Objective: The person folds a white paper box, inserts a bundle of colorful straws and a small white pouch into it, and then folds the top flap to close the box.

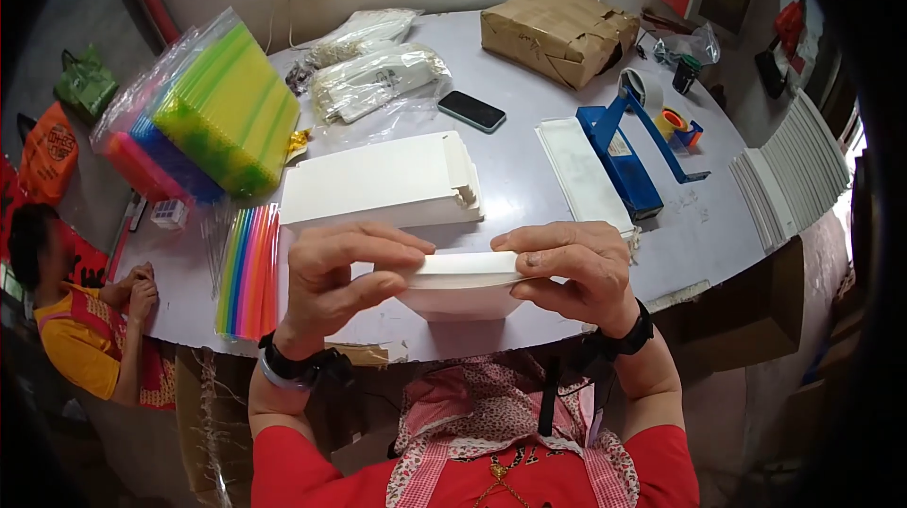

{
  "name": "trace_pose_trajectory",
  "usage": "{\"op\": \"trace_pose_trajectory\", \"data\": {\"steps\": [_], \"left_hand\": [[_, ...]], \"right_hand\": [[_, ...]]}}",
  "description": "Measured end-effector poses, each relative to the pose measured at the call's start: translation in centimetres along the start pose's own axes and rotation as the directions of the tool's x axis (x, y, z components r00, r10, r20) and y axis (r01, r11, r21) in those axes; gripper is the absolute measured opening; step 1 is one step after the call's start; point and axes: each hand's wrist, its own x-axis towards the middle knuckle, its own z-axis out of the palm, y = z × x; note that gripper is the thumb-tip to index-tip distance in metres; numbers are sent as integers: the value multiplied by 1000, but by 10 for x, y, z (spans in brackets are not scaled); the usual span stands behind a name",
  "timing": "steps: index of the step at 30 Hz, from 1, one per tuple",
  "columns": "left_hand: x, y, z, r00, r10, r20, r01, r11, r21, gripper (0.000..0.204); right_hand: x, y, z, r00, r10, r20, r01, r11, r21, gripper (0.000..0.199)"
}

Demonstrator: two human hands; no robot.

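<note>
A thick stack of white cards point(463, 302) stands upright near the front edge of the table, its top edge toward me. My left hand point(333, 283) grips the upper left corner, thumb on the near side and fingers over the top. At the upper right corner, my right hand point(578, 274) pinches it the same way. Just beyond lies a long white stack point(368, 182) with slightly uneven right ends. To the left of my left hand is a fan of narrow strips point(250, 272) in rainbow colours.
Colourful plastic-wrapped packs point(227, 106) lean at the left. Behind are clear-bagged white bundles point(383, 83), a phone point(471, 111) and a brown wrapped parcel point(559, 34). A blue tape dispenser point(619, 160) stands right, near more white stacks point(794, 172). Another person point(90, 319) sits at the left.
</note>
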Motion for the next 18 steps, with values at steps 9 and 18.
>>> {"op": "trace_pose_trajectory", "data": {"steps": [9,18], "left_hand": [[28,28,-10,939,-336,77,310,920,240,18],[-10,-8,11,941,338,22,-299,799,522,23]], "right_hand": [[5,13,-3,999,52,-9,-52,998,-21,23],[5,14,-1,999,50,-8,-50,998,50,20]]}}
